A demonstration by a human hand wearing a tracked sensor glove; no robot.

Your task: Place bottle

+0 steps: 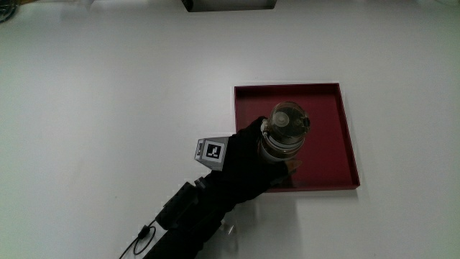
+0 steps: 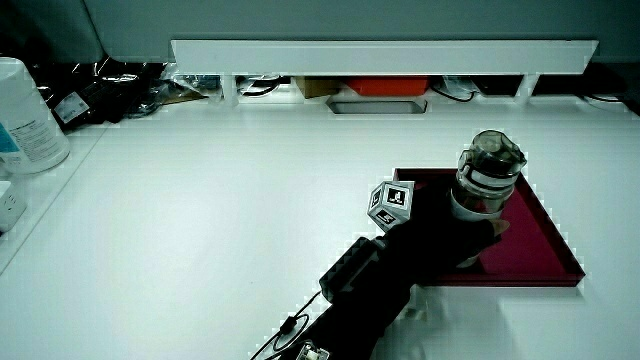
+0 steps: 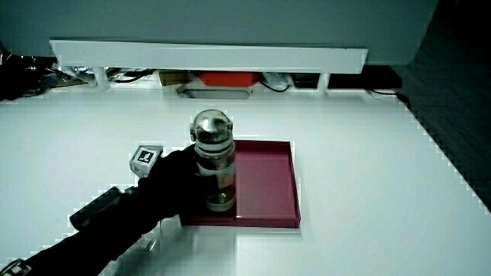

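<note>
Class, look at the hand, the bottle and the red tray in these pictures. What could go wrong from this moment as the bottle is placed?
1. The bottle is tall and narrow and stands upright in the red tray; a sideways tug as the hand lets go could tip it.
2. It sits near the tray edge nearest the person, so a nudge might catch it on the low rim.

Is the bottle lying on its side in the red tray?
No. The bottle stands upright over the red tray, with the hand wrapped around its body.
</note>
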